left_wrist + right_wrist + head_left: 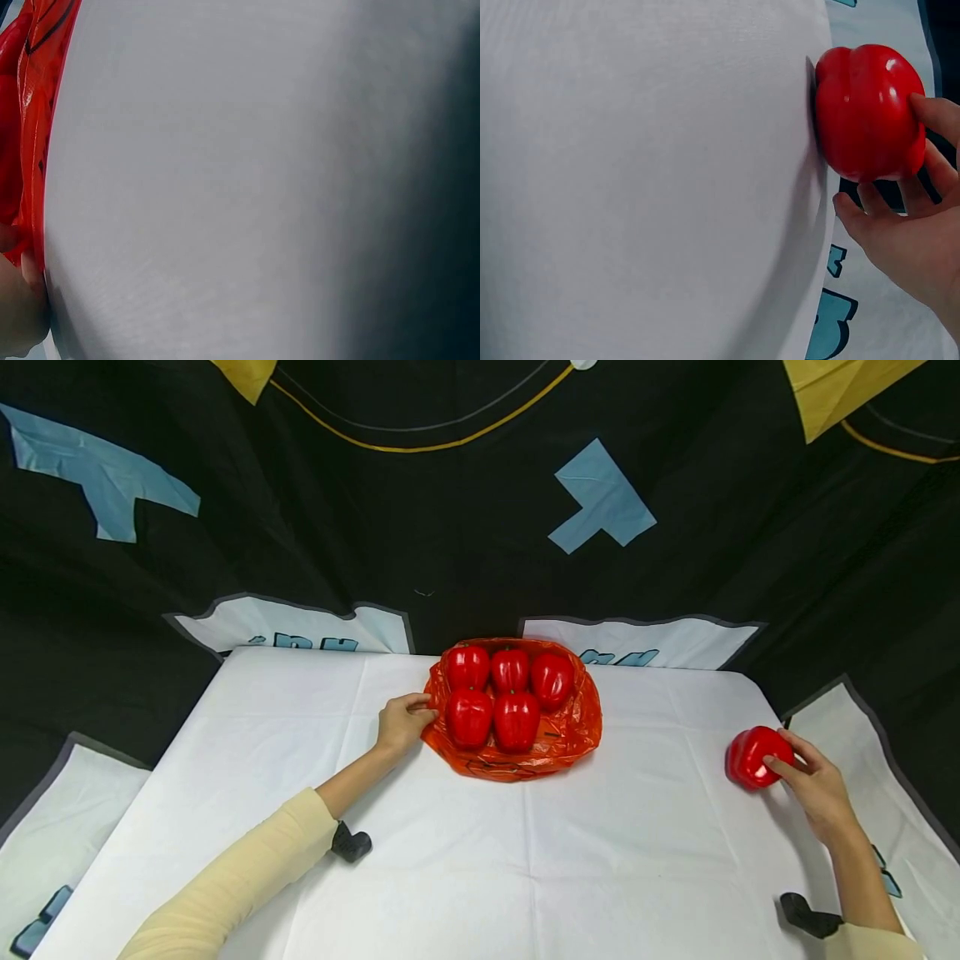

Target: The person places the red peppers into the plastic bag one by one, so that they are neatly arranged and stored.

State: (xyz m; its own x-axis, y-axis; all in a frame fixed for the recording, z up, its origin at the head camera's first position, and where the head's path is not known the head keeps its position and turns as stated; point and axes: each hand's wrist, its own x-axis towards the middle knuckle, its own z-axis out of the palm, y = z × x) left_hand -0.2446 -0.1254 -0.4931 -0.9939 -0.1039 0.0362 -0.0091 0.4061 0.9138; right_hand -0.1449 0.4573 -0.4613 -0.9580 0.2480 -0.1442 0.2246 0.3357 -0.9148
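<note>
My right hand (817, 789) holds a glossy red bell pepper (759, 758) between thumb and fingers at the table's right edge. In the right wrist view, that pepper (870, 112) has the fingers of the right hand (907, 225) curved around its lower side. At the table's far middle lies an orange-red plastic bag (558, 752), opened out with its rim rolled down. Several red bell peppers (516, 721) sit inside it in two rows. My left hand (402, 722) pinches the bag's left rim. The left wrist view catches only part of the bag (37, 142) and hand (21, 311).
A white cloth covers the table (637, 843). Behind it hangs a black printed cloth (465, 552) with blue and yellow shapes. Black wrist devices stick out beside the left (350, 843) and right forearms.
</note>
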